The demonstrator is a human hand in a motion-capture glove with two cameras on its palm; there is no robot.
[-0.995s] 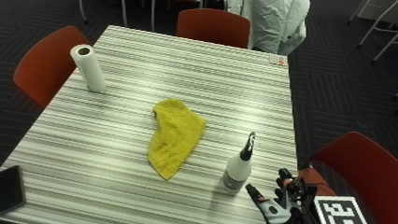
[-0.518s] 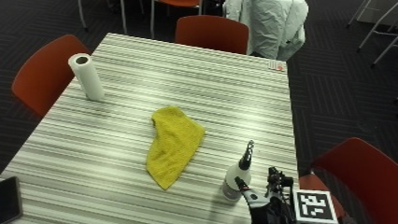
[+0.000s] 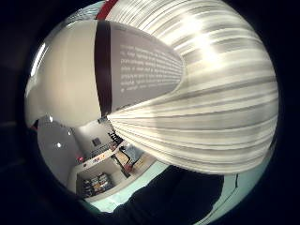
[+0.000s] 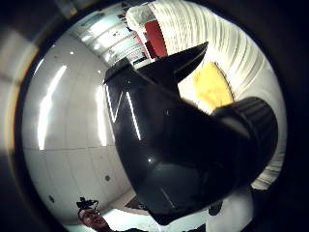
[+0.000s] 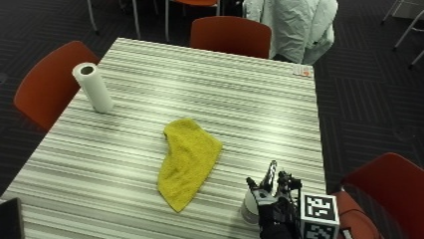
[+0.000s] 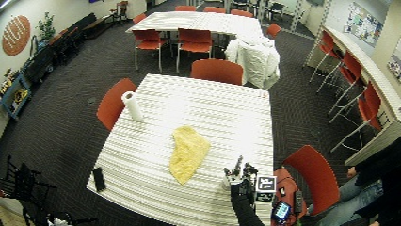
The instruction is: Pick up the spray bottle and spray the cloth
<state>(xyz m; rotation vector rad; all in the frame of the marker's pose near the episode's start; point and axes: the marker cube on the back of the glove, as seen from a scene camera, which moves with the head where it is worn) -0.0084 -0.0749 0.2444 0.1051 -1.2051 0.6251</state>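
While the spray bottle (image 5: pixel 255 206) stands upright near the front right edge of the striped surface (image 5: pixel 199 84), the gloved right hand (image 5: pixel 275 211) is right up against it from the person's side, with the black fingers (image 5: pixel 255 186) reaching up along its neck. Both palm views are filled by the bottle, the white body in one and the black spray head (image 4: pixel 183 145) in the other, so it sits close against the palm; whether the fingers have actually curled round it I cannot tell. Its long axis runs straight up, and the nozzle seems to point away from the person. The yellow cloth (image 5: pixel 189 167) lies flat toward the middle of the surface, to the bottle's left and apart from it. My judgement: once lifted, the nozzle must swing left toward the cloth.
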